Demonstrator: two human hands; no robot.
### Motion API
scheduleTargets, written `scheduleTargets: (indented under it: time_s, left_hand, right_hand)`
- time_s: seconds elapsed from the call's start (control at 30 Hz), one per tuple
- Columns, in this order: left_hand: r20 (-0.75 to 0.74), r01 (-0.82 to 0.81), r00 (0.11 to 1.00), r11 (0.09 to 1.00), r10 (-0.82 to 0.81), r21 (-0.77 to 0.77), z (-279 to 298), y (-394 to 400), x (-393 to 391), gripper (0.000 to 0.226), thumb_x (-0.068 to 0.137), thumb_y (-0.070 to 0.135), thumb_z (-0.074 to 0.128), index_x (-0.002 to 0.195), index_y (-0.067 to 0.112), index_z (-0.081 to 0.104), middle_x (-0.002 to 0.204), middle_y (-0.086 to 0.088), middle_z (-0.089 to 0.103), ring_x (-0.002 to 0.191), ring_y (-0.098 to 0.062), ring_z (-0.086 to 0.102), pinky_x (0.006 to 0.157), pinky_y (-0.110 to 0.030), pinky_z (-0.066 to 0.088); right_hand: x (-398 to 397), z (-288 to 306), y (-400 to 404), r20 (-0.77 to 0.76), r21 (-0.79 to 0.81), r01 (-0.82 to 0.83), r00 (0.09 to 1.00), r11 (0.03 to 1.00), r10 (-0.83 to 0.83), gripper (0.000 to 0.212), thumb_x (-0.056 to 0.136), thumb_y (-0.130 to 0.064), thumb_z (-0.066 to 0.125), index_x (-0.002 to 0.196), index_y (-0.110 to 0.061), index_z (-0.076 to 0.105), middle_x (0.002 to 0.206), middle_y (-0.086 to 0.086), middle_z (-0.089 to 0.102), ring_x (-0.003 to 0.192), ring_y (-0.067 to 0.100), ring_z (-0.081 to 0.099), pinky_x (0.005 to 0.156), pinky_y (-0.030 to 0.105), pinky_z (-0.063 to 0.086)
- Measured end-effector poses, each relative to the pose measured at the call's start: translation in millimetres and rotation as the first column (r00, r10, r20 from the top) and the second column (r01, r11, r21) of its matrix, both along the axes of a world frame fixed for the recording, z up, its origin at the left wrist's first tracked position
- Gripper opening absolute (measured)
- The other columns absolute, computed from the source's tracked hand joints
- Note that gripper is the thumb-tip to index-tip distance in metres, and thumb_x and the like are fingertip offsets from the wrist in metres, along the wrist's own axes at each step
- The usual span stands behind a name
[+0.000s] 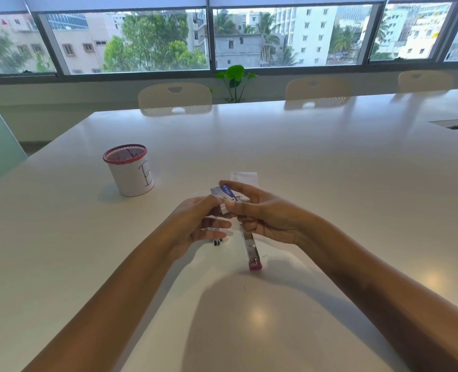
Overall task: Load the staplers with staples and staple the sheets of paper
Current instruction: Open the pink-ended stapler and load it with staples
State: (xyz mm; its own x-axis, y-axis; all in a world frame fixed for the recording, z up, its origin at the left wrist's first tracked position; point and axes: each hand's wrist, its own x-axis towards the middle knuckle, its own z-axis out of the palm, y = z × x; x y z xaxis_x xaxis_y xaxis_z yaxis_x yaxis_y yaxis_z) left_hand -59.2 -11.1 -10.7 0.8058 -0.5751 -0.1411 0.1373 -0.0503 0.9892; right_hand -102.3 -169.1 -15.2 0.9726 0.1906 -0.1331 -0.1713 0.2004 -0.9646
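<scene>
Above the white table, at the centre of the frame, two hands worked a small staple box.

Largest was the table, then the mesh cup wrapped in white paper at left centre. The right hand pinched the box between thumb and forefinger; the left hand pinched its near end, lower fingers loosely spread. An opened pink stapler lay under the right hand, another stapler under the left, and folded paper just beyond.

pen cup | hand-drawn "B" || staple box | print unreadable
</scene>
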Motion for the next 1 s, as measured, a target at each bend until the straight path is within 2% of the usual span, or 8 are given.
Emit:
scheduleTargets:
  time_s: [0.2, 0.33, 0.47, 0.57, 0.67, 0.8, 0.93, 1.0]
  left_hand:
    - [0.001, 0.0, 1.0, 0.999, 0.0, 0.041, -0.6, 1.1, 1.2, 0.029, 0.09, 0.032, 0.049, 0.098, 0.007, 0.063, 0.082, -0.006, 0.067, 0.051, -0.012, 0.059, 0.047, -0.022, 0.054]
    - [0.012, -0.027, 1.0, 0.999, 0.026, 0.033, -1.5, 1.8, 1.1, 0.028, 0.092, 0.03, 0.049, 0.099, 0.005, 0.062, 0.07, -0.002, 0.062, 0.044, -0.008, 0.053, 0.036, -0.017, 0.043]
    - [0.04, -0.065, 0.997, 0.994, 0.062, 0.085, 0.9, 7.4, 9.3, 0.012, 0.092, 0.023, 0.051, 0.097, 0.015, 0.059, 0.064, -0.001, 0.058, 0.042, -0.004, 0.051, 0.037, -0.015, 0.041]
    - [0.141, -0.185, 0.977, 0.964, 0.159, 0.19, 3.3, 19.6, 27.3, 0.018, 0.09, 0.024, 0.055, 0.105, 0.015, 0.051, 0.077, -0.004, 0.06, 0.051, -0.009, 0.051, 0.044, -0.02, 0.039]
    - [0.308, -0.364, 0.911, 0.887, 0.275, 0.284, -0.8, 31.6, 45.8, 0.025, 0.09, 0.023, 0.056, 0.108, 0.011, 0.044, 0.08, -0.004, 0.059, 0.058, -0.014, 0.052, 0.051, -0.025, 0.038]
    - [0.374, -0.399, 0.895, 0.813, 0.244, 0.424, -12.2, 47.8, 63.5, 0.019, 0.091, 0.02, 0.054, 0.103, 0.01, 0.043, 0.091, -0.011, 0.061, 0.061, -0.015, 0.055, 0.052, -0.026, 0.041]
    - [0.41, -0.396, 0.897, 0.72, 0.168, 0.571, -18.7, 60.1, 75.0, 0.015, 0.09, 0.017, 0.056, 0.098, 0.009, 0.046, 0.098, -0.013, 0.06, 0.081, -0.025, 0.063, 0.058, -0.032, 0.051]
    - [0.413, -0.404, 0.896, 0.683, 0.162, 0.609, -21.4, 64.0, 80.0, 0.014, 0.09, 0.018, 0.056, 0.097, 0.01, 0.048, 0.102, -0.015, 0.06, 0.09, -0.032, 0.063, 0.063, -0.037, 0.053]
  right_hand:
    - [-0.2, -0.6, 1.3, 0.078, -0.124, 0.02, 0.997, 0.992, -0.01, 0.044, 0.089, -0.013, 0.055, 0.131, -0.02, 0.045, 0.081, 0.006, 0.051, 0.051, 0.005, 0.042, 0.045, 0.014, 0.039]
    - [0.6, -4.4, 4.3, 0.132, -0.256, 0.046, 0.991, 0.966, -0.012, 0.044, 0.085, -0.017, 0.06, 0.127, -0.022, 0.047, 0.08, 0.009, 0.051, 0.07, 0.022, 0.045, 0.056, 0.021, 0.04]
    - [0.0, -4.6, 10.7, 0.285, -0.452, 0.225, 0.953, 0.863, -0.1, 0.054, 0.082, -0.023, 0.066, 0.131, -0.024, 0.045, 0.064, -0.005, 0.052, 0.056, 0.004, 0.05, 0.053, 0.015, 0.039]
    - [-0.3, 1.2, 7.7, 0.325, -0.418, 0.31, 0.929, 0.854, -0.178, 0.05, 0.083, -0.033, 0.062, 0.129, -0.03, 0.043, 0.06, -0.01, 0.05, 0.053, 0.0, 0.047, 0.054, 0.015, 0.038]
    - [2.9, 0.9, 1.3, 0.29, -0.36, 0.421, 0.899, 0.833, -0.329, 0.034, 0.088, -0.038, 0.055, 0.117, -0.022, 0.051, 0.072, -0.005, 0.053, 0.06, 0.005, 0.047, 0.057, 0.019, 0.039]
    - [9.0, -4.4, -7.6, 0.111, -0.22, 0.501, 0.865, 0.837, -0.489, 0.006, 0.094, -0.023, 0.051, 0.093, -0.017, 0.053, 0.074, 0.0, 0.048, 0.052, 0.007, 0.036, 0.046, 0.015, 0.037]
    - [10.8, -4.0, -14.2, 0.053, -0.236, 0.492, 0.868, 0.838, -0.494, 0.006, 0.093, -0.011, 0.048, 0.089, -0.015, 0.052, 0.074, 0.001, 0.047, 0.048, 0.006, 0.032, 0.042, 0.014, 0.034]
    - [10.6, -3.9, -14.7, 0.005, -0.183, 0.492, 0.866, 0.851, -0.5, 0.011, 0.091, -0.004, 0.044, 0.086, -0.012, 0.049, 0.075, 0.003, 0.045, 0.052, 0.008, 0.032, 0.04, 0.015, 0.032]
